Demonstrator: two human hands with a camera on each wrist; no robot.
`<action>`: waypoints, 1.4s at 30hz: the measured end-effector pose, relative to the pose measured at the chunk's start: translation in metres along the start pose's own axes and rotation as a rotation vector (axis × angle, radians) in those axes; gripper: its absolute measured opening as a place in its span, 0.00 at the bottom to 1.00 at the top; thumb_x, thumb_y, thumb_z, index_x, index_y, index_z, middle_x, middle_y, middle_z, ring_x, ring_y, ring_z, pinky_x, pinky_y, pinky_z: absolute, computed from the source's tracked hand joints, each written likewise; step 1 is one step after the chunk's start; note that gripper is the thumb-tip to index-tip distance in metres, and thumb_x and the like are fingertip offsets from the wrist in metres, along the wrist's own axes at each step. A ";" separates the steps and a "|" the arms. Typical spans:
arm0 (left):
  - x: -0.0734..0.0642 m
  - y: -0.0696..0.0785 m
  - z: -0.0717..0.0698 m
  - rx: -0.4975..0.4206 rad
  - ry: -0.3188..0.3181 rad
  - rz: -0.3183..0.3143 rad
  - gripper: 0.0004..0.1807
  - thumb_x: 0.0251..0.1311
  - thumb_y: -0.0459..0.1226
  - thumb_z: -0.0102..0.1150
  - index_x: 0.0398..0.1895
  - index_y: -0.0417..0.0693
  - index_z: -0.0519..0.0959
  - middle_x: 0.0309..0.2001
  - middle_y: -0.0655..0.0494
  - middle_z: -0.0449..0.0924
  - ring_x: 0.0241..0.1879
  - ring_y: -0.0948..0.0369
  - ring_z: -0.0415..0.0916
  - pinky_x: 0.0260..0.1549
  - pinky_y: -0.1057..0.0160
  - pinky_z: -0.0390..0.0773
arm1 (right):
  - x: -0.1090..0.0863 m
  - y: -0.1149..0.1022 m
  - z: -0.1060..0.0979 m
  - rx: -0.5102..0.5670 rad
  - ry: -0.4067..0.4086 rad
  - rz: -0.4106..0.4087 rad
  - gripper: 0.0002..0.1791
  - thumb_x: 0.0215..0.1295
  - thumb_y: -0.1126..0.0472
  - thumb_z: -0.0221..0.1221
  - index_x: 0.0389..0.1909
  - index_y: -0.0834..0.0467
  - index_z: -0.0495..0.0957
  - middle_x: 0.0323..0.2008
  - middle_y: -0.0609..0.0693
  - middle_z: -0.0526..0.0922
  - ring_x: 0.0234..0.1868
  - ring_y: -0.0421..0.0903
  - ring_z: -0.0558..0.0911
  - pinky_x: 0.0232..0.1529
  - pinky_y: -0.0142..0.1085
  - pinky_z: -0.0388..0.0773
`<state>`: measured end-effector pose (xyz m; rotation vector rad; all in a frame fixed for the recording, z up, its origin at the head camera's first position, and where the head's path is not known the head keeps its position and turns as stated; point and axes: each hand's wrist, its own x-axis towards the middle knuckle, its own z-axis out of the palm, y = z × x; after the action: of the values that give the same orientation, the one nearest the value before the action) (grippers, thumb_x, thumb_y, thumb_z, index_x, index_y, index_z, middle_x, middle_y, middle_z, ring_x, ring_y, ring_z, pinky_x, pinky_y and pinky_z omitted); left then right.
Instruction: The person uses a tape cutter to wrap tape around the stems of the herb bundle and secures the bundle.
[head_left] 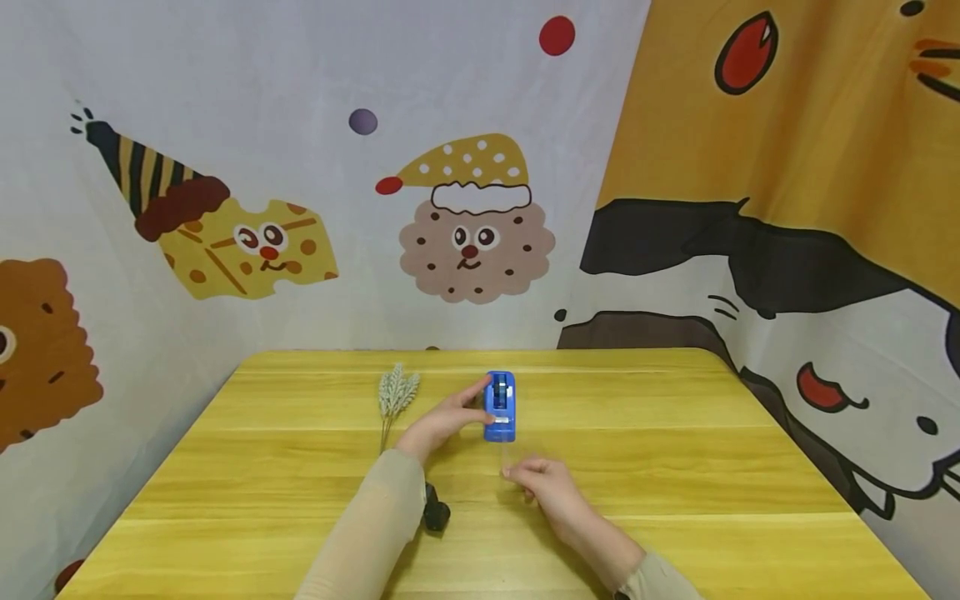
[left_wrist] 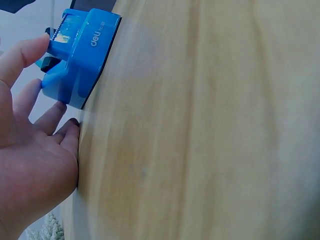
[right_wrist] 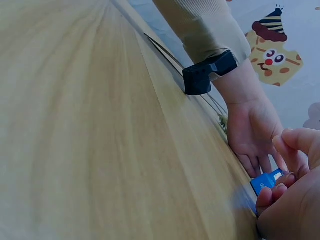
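A blue tape dispenser [head_left: 500, 432] with a roll of tape in it stands on the table. My left hand [head_left: 444, 423] holds it from its left side. In the left wrist view, the thumb presses near the serrated cutter of the dispenser [left_wrist: 90, 55], and a fingertip touches its other end. A strip of clear tape [head_left: 505, 456] runs from the dispenser toward me. Its free end is pinched between thumb and forefinger of my right hand [head_left: 553, 493]. The right wrist view has this right hand [right_wrist: 295, 210] in front, partly covering the dispenser [right_wrist: 259, 184].
Left of the dispenser, a pale green plant sprig [head_left: 397, 392] with thin stems lies partly behind the left forearm. A black camera [head_left: 435, 510] is strapped to the left wrist. Behind the wooden table [head_left: 660, 467] hangs a printed cartoon curtain [head_left: 300, 125].
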<state>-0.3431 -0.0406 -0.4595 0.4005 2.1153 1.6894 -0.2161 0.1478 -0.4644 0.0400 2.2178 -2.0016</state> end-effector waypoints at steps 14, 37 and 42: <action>0.000 -0.001 0.000 -0.021 0.005 -0.007 0.47 0.53 0.41 0.69 0.74 0.72 0.56 0.76 0.46 0.45 0.73 0.43 0.40 0.63 0.30 0.40 | -0.008 0.003 -0.003 0.010 -0.055 -0.024 0.15 0.59 0.62 0.64 0.33 0.74 0.80 0.17 0.45 0.69 0.22 0.42 0.69 0.29 0.32 0.67; 0.001 -0.001 0.000 0.005 0.009 -0.011 0.46 0.52 0.43 0.69 0.74 0.75 0.57 0.76 0.48 0.44 0.73 0.42 0.39 0.61 0.28 0.41 | -0.011 0.004 -0.011 -0.004 -0.170 -0.002 0.15 0.59 0.62 0.64 0.35 0.74 0.81 0.13 0.44 0.69 0.16 0.38 0.65 0.19 0.27 0.66; 0.001 0.000 0.000 0.017 0.008 -0.013 0.46 0.52 0.43 0.70 0.73 0.75 0.56 0.76 0.48 0.44 0.73 0.43 0.39 0.61 0.27 0.41 | -0.010 0.004 -0.012 -0.014 -0.191 0.007 0.15 0.60 0.62 0.63 0.35 0.74 0.81 0.12 0.44 0.68 0.14 0.37 0.65 0.17 0.27 0.65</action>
<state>-0.3437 -0.0403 -0.4597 0.3841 2.1346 1.6696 -0.2068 0.1608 -0.4659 -0.1389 2.1090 -1.8989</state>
